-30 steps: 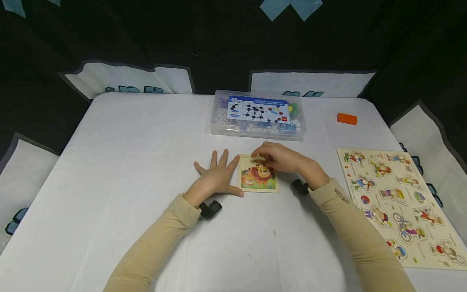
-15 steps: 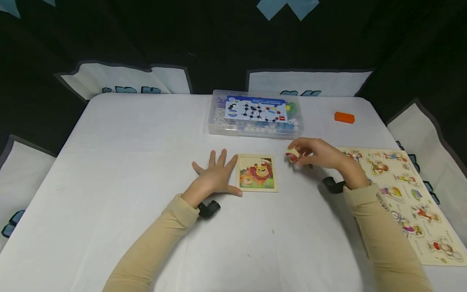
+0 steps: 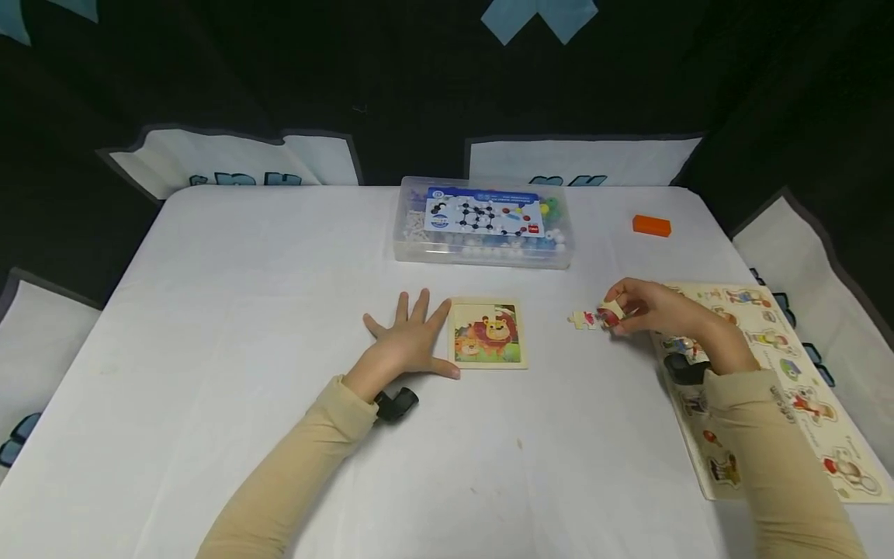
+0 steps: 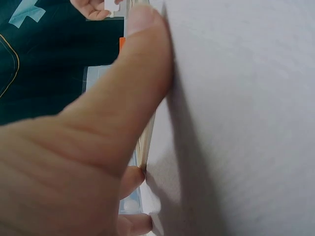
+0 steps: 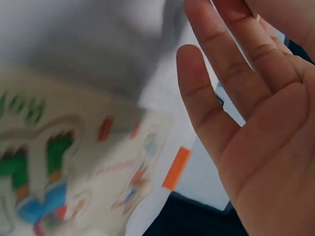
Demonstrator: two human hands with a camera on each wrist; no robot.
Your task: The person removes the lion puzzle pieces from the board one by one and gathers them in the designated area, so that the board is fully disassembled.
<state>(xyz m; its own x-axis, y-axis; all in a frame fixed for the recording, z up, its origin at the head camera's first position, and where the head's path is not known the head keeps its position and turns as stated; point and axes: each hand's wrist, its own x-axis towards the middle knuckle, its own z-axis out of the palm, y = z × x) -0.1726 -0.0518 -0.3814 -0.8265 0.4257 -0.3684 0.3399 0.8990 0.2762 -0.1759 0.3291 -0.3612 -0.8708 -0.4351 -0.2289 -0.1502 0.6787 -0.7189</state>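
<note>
A small square wooden jigsaw (image 3: 489,335) with a lion picture lies on the white table; its upper left part shows pale, bare wood. My left hand (image 3: 405,345) rests beside it with fingers spread, index fingertip and thumb at its left edge. To the right, my right hand (image 3: 653,310) pinches a red and cream jigsaw piece (image 3: 611,314) between thumb and fingers. Just left of these fingertips is another jigsaw piece (image 3: 582,319), low at the table; whether the two pieces touch cannot be told. In the right wrist view, the fingertips' hold is out of sight.
A large wooden picture board (image 3: 803,404) with several figures lies under the right forearm. Behind the jigsaw stands a clear plastic box (image 3: 482,252) of coloured beads. An orange block (image 3: 652,226) sits at the back right. Dark cloth hangs beyond the table.
My right hand has moved right, from over the jigsaw to the picture board's left edge, carrying jigsaw material. One piece now shows beside its fingertips. My left hand has stayed put.
</note>
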